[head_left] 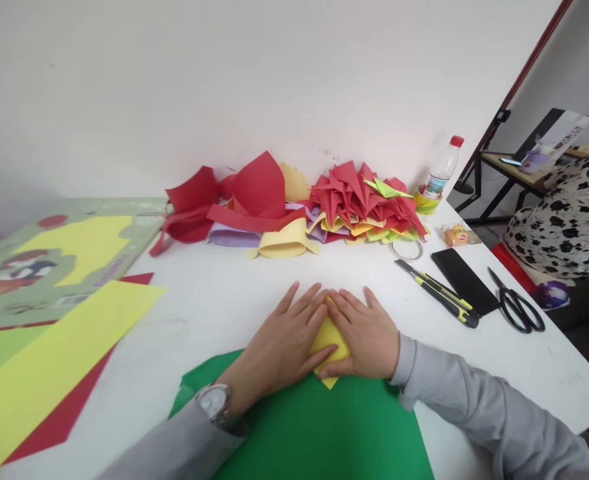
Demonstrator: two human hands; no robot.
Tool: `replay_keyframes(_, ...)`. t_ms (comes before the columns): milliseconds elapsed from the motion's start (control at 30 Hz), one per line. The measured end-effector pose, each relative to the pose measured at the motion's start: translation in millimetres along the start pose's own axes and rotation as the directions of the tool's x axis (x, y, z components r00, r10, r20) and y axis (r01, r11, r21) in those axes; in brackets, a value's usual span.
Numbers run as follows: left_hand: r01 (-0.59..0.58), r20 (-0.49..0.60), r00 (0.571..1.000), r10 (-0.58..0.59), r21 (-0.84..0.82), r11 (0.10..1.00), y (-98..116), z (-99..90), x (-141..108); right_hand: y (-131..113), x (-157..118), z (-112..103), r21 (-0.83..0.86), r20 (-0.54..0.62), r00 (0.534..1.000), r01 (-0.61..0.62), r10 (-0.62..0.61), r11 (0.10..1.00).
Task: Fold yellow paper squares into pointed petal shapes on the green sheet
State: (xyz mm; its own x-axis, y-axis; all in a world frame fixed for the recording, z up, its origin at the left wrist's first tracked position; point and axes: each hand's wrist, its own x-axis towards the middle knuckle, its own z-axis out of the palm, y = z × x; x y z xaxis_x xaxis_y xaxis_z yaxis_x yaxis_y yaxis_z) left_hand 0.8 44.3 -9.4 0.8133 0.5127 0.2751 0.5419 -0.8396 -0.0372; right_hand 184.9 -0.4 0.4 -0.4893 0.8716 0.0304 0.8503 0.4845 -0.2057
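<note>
Pressing flat and outspread, the left hand (294, 333) and right hand (369, 333) partly cover a seemingly half-folded yellow paper (331, 341); finished-looking red pieces (347, 190) lie beyond them, an unfolded yellow strip (69, 367) leftward.

Smooth, matt yellow paper (330, 339) first, and here's the green sheet (334, 430), plain-faced and dull, papery too! The white tabletop (539, 380) looks smooth and hard. Now crisp, matt paper in those red folds (347, 190). Over to the bottle (443, 167): clear, glossy plastic, smooth red cap (457, 141). Scissors (517, 319), dark metal blades, smooth black handles. And the watch (215, 402), shiny metal, against soft, matt cloth on the sleeve (189, 437)!
</note>
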Motion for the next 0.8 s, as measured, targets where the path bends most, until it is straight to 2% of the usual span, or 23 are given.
replay_keyframes(400,-0.057,0.000,0.998,0.058,0.098,0.994,-0.8,-4.0,-2.9,-1.9,1.7,-5.0,-0.020,0.045,0.999,-0.010,0.011,1.000)
replay_keyframes(800,-0.095,0.012,0.995,0.094,0.208,0.973,2.8,-13.2,-23.6,-2.4,2.2,-6.2,-0.015,0.069,0.997,-0.017,0.018,1.000)
